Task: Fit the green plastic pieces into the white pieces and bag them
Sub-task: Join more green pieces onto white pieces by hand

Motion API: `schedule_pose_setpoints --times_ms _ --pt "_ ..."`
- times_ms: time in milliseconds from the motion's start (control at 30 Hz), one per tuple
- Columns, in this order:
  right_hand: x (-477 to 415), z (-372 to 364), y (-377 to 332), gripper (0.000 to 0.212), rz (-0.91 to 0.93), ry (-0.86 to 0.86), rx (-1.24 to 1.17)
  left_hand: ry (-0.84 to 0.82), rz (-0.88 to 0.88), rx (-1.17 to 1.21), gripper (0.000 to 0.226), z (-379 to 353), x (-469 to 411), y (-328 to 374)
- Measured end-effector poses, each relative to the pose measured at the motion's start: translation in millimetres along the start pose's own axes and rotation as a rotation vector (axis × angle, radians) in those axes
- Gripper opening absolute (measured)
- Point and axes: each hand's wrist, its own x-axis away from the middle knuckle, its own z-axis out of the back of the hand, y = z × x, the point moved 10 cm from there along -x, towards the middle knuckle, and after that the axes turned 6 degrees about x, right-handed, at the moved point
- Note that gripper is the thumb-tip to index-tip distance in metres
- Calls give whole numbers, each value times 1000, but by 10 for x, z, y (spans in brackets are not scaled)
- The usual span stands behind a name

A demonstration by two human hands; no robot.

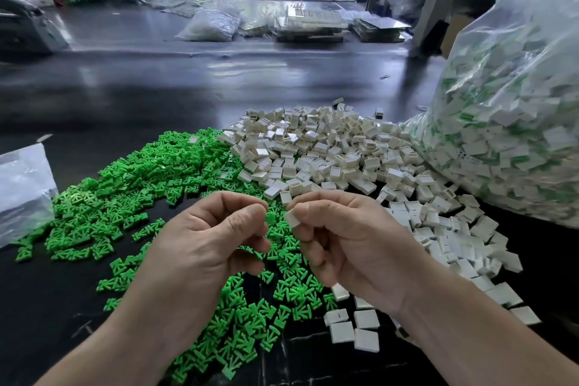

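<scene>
My left hand (213,238) pinches a small green plastic piece (270,218) between thumb and fingers. My right hand (341,238) pinches a white square piece (292,218) just to its right; the two pieces are almost touching above the table. A wide heap of green pieces (150,185) lies on the dark table, left and below my hands. A heap of white pieces (329,150) lies behind and to the right. A large clear bag (513,122) at the right holds assembled white-and-green pieces.
A clear plastic bag (22,191) lies at the left edge. Bare dark table (156,88) stretches behind the heaps. Farther back lie more bags (210,25), trays (310,22) and a grey frame post (438,0).
</scene>
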Motion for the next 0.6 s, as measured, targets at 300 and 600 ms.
schedule_pose_setpoints --times_ms 300,600 --pt "30 -161 -7 9 67 -75 88 7 -113 -102 28 2 30 34" --pt "44 -169 -74 14 148 -56 160 41 -240 -221 17 -9 78 185"
